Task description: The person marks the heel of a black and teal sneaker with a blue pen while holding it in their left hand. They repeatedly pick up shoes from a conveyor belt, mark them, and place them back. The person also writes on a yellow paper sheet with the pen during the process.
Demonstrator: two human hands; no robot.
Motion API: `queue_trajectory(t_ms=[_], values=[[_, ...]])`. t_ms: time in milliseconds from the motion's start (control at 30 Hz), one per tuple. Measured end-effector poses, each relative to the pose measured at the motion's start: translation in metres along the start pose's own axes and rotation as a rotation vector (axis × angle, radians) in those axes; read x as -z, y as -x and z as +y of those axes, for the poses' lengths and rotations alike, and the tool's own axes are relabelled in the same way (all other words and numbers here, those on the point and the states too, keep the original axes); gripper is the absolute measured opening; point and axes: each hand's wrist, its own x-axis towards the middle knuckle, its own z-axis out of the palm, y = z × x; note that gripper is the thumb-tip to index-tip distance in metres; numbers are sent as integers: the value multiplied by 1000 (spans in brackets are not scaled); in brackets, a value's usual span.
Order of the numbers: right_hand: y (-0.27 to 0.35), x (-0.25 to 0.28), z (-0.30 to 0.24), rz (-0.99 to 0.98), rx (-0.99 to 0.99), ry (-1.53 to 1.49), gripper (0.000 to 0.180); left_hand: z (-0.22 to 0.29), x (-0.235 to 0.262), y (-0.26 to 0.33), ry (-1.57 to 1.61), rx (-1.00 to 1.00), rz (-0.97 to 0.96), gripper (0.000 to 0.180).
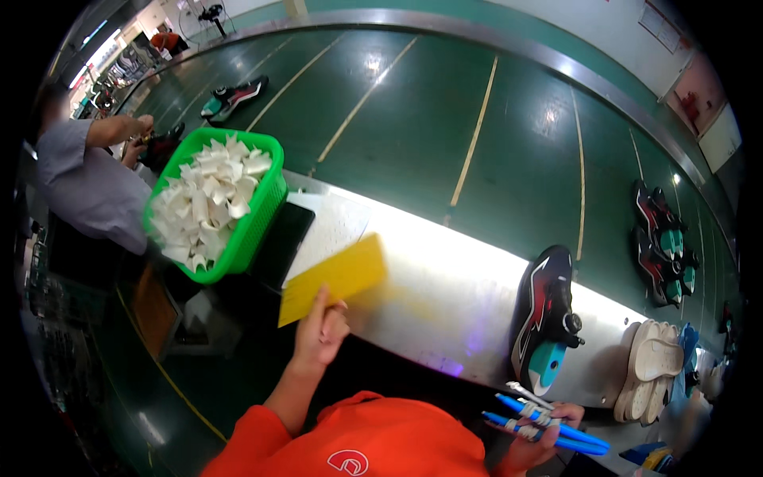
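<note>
Holding yellow card [338,274] in left hand [322,327], blue sticks [584,444] (perhaps pens) in right hand [542,447] near shoe [544,306]; could bump shoe, turning carelessly.

A metal counter [429,294] stands before me. Beyond it, I face a green surface [413,135] with yellow cross lines [475,127] and a metal rim [477,37]. A white wall [588,32] stands behind. Strip lights [97,54] shine at far left. A yellow line [191,404] marks the dark floor [171,437] at my left.
</note>
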Motion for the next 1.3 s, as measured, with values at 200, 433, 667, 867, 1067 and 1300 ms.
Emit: queue_trajectory(t_ms=[200, 433, 667, 867, 1067, 1300], values=[[8, 5, 6, -156, -102, -44, 44, 43, 41, -58, 211, -107, 94, 37], [-5, 32, 4, -81, -23, -43, 40, 42, 28, -44, 429, 413, -444, 67], [-26, 61, 3, 281, -150, -335, 28, -57, -138, -61, -1084, -251, -614, 32], [-33, 64, -2, 227, -147, -447, 27, -150, -237, -148, -1430, -11, -670, 57], [-35, 62, -11, 315, -17, -319, 35, -159, -232, -135, -1056, -243, -575, 49], [-38, 48, -27, 406, 293, -144, 41, -73, -231, -10, -641, -456, -881, 39]])
